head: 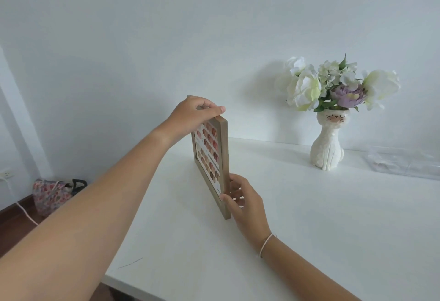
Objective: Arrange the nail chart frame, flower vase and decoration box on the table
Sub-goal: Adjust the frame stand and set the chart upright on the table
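Note:
The nail chart frame (220, 157), wooden with rows of pink and brown nail samples, stands upright on its lower edge on the white table (309, 229), seen almost edge-on. My left hand (197, 114) grips its top edge from above. My right hand (240, 195) pinches its near side edge low down. The flower vase (327, 148), a white cat shape holding white and purple flowers, stands at the back right against the wall, apart from both hands. A clear box (402, 162) lies at the far right; its contents are unclear.
The table's left edge runs just left of the frame. Beyond it, on the dark floor, lies a floral bag (51, 194) with a white cable and a wall socket (6, 174). A white wall closes the back.

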